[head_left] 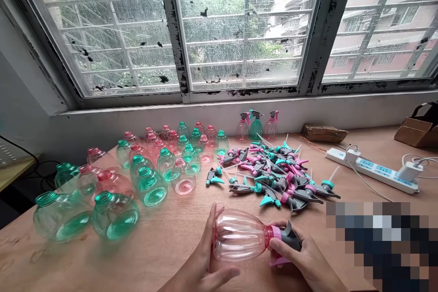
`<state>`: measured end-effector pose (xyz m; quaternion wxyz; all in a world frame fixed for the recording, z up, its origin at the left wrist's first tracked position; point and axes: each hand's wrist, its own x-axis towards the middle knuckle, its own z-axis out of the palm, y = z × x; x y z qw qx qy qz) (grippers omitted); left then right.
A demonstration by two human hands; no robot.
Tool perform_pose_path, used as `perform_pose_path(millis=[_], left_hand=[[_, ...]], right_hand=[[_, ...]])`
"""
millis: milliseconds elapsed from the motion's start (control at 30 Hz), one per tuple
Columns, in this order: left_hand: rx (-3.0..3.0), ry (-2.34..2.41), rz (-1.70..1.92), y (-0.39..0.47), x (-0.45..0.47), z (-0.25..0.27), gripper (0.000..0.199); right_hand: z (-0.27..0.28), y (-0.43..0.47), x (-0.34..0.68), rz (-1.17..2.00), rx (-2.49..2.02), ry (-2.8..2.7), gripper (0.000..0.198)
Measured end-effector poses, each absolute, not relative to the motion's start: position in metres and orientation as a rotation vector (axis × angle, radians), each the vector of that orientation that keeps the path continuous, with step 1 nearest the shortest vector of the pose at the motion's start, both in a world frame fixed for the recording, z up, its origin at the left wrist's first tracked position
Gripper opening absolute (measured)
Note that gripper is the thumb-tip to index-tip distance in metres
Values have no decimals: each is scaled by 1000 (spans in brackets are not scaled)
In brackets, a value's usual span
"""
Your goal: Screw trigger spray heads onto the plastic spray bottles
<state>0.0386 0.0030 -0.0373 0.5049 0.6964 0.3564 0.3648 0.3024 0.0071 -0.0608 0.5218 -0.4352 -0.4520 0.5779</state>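
Translucent pink bottle [239,236], head view: it lies sideways over the tabletop [160,242], its base against the left hand [202,258], fingers extended, thumb spread; at its neck, the right hand [304,255] grips the pink-and-grey spray head [289,237].

One head camera above the bench [160,246]

The single view is from the person's head, looking forward and down. It is near to the hands [200,258], which appear at the lower edge, and it looks across the bench to the windows [236,32] behind.
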Motion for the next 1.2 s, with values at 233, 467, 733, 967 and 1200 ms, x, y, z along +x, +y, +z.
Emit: perform_pose_path(millis=[233,467,733,967,1200], left_hand=[[1604,856,844,2,36,-35,102],[1689,894,857,3,38,-36,98],[1616,833,820,4,35,-37,103],[1671,893,846,3,37,-38,99],[1570,854,856,3,37,-36,101]], right_hand=[[-62,7,303,1403,-1034,-1076,42],[-62,7,303,1441,-1041,-1075,46],[-63,8,304,1429,-1041,-1077,45],[-63,8,303,1437,-1027,-1057,45],[-61,7,302,1424,-1027,-1057,44]])
